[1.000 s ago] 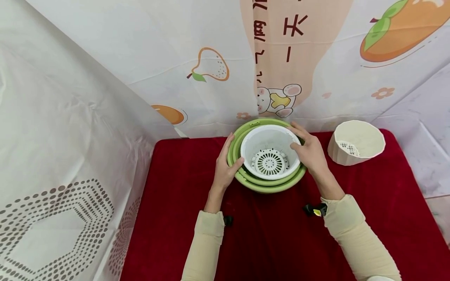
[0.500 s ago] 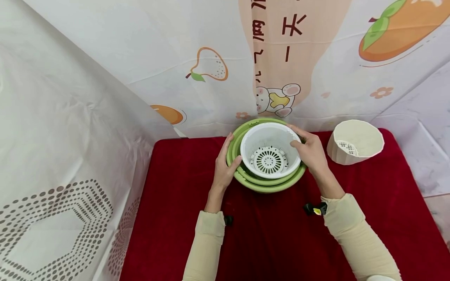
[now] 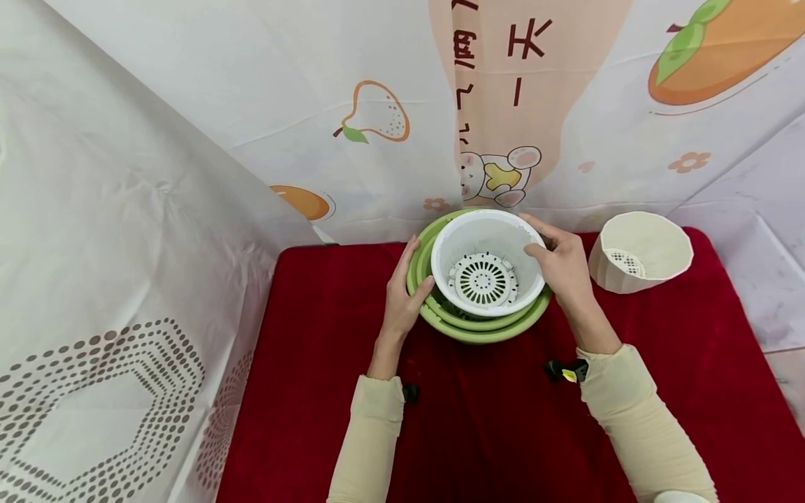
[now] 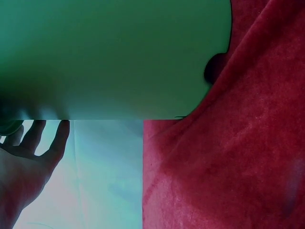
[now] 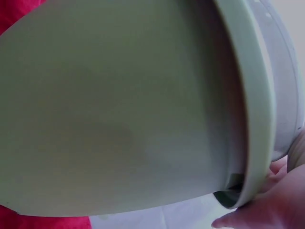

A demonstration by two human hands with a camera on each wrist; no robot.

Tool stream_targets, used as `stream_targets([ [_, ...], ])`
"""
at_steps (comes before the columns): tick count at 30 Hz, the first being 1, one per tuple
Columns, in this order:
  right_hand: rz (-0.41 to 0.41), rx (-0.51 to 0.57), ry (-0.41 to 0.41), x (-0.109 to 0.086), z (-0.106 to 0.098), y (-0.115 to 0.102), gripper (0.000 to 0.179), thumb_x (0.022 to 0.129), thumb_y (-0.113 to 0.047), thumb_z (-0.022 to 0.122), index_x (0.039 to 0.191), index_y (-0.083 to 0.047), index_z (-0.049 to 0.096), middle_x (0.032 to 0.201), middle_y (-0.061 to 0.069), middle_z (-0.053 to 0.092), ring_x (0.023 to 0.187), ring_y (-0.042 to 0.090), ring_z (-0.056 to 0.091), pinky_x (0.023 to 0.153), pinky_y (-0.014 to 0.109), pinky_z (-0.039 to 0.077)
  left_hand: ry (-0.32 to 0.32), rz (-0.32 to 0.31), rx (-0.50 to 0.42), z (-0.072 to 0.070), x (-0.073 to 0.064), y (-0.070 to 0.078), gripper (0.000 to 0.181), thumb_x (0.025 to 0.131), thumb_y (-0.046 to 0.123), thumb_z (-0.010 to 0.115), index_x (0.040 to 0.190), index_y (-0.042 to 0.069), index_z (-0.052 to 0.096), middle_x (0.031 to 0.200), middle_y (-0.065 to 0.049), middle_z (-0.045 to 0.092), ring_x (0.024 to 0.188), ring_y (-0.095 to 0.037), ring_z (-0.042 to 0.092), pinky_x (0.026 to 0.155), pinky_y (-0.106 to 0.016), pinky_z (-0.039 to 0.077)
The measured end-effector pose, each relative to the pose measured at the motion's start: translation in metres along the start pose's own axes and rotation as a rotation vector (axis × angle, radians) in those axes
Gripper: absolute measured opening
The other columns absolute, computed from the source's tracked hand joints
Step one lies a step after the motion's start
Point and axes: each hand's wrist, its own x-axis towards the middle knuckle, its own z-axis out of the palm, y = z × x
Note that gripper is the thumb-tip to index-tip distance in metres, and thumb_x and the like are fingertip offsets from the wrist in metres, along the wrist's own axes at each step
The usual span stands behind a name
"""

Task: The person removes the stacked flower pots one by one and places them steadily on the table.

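Observation:
A white plastic flowerpot (image 3: 484, 241) with a slotted bottom sits inside nested green flowerpots (image 3: 481, 338) in the head view. My right hand (image 3: 561, 269) pinches the white pot's right rim, thumb inside. My left hand (image 3: 404, 300) holds the left rim of the green pots, its thumb over the edge. The left wrist view is mostly filled by the green outer wall (image 4: 114, 62), with fingertips at its edge. In the right wrist view, the white pot (image 5: 281, 81) stands out beyond the green rim (image 5: 259, 100). How deep it sits inside is hidden.
A cream ribbed pot (image 3: 648, 244) with a perforated bottom stands at the table's back right. Red cloth (image 3: 327, 363) covers the table. A printed curtain (image 3: 390, 181) hangs close behind the pots, and a pale sheet (image 3: 189, 209) hangs on the left.
The white pot has risen slightly and shifted right with my right hand, showing more of the green rims below it. My left hand stays on the green pots.

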Motion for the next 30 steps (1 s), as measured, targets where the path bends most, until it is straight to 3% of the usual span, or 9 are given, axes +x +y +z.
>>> stream_targets([
  [2, 0.009, 0.013, -0.01, -0.001, 0.0, -0.004, 0.051, 0.087, 0.005, 0.057, 0.134, -0.012, 0.064, 0.133, 0.008, 0.063, 0.098, 0.003, 0.063, 0.075, 0.016, 0.053, 0.004, 0.009, 0.002, 0.0, 0.0, 0.0, 0.064, 0.097, 0.017, 0.063, 0.148, -0.01, 0.036, 0.157, -0.022, 0.032, 0.146, -0.036, 0.027, 0.117, -0.042, 0.027],
  [7, 0.035, 0.022, -0.028, -0.001, -0.003, -0.011, 0.051, 0.088, 0.003, 0.057, 0.135, -0.015, 0.064, 0.134, 0.008, 0.062, 0.096, 0.003, 0.064, 0.073, 0.02, 0.056, 0.007, 0.012, 0.007, 0.0, -0.001, 0.0, 0.066, 0.097, 0.023, 0.063, 0.148, -0.01, 0.036, 0.156, -0.024, 0.032, 0.146, -0.037, 0.029, 0.116, -0.038, 0.029],
  [12, 0.031, 0.045, -0.027, 0.001, -0.004, -0.018, 0.051, 0.087, 0.005, 0.058, 0.134, -0.013, 0.064, 0.135, 0.007, 0.061, 0.1, 0.004, 0.062, 0.075, 0.018, 0.055, 0.006, 0.014, 0.002, 0.0, 0.0, 0.002, 0.063, 0.096, 0.014, 0.063, 0.148, -0.01, 0.036, 0.155, -0.027, 0.032, 0.145, -0.039, 0.029, 0.115, -0.034, 0.03],
  [18, 0.043, 0.078, -0.034, 0.003, -0.003, -0.027, 0.053, 0.086, 0.006, 0.057, 0.133, -0.016, 0.066, 0.132, 0.007, 0.063, 0.101, 0.007, 0.063, 0.076, 0.021, 0.056, -0.002, 0.007, 0.014, -0.001, -0.001, 0.002, 0.062, 0.096, 0.013, 0.063, 0.148, -0.01, 0.037, 0.157, -0.019, 0.031, 0.145, -0.038, 0.03, 0.114, -0.032, 0.032],
  [21, 0.055, 0.091, -0.044, 0.004, -0.002, -0.031, 0.053, 0.086, 0.006, 0.056, 0.133, -0.017, 0.066, 0.133, 0.009, 0.062, 0.102, 0.01, 0.064, 0.077, 0.025, 0.057, -0.004, 0.005, 0.014, 0.0, 0.0, 0.002, 0.061, 0.095, 0.008, 0.063, 0.147, -0.01, 0.037, 0.157, -0.021, 0.031, 0.144, -0.039, 0.031, 0.114, -0.032, 0.033],
  [25, 0.055, 0.101, -0.049, 0.006, -0.002, -0.035, 0.051, 0.087, 0.005, 0.056, 0.133, -0.016, 0.066, 0.134, 0.005, 0.063, 0.108, 0.009, 0.062, 0.079, 0.024, 0.056, -0.003, 0.001, 0.012, 0.0, 0.0, 0.002, 0.062, 0.093, 0.002, 0.062, 0.148, -0.009, 0.036, 0.156, -0.025, 0.031, 0.144, -0.038, 0.031, 0.113, -0.032, 0.033],
  [30, 0.061, 0.143, -0.059, 0.008, -0.003, -0.039, 0.046, 0.09, 0.003, 0.059, 0.132, -0.015, 0.066, 0.133, 0.001, 0.063, 0.109, 0.008, 0.061, 0.079, 0.022, 0.056, 0.0, -0.016, 0.006, 0.0, 0.0, 0.001, 0.063, 0.092, 0.003, 0.063, 0.149, -0.008, 0.036, 0.157, -0.021, 0.031, 0.145, -0.035, 0.031, 0.113, -0.034, 0.034],
])
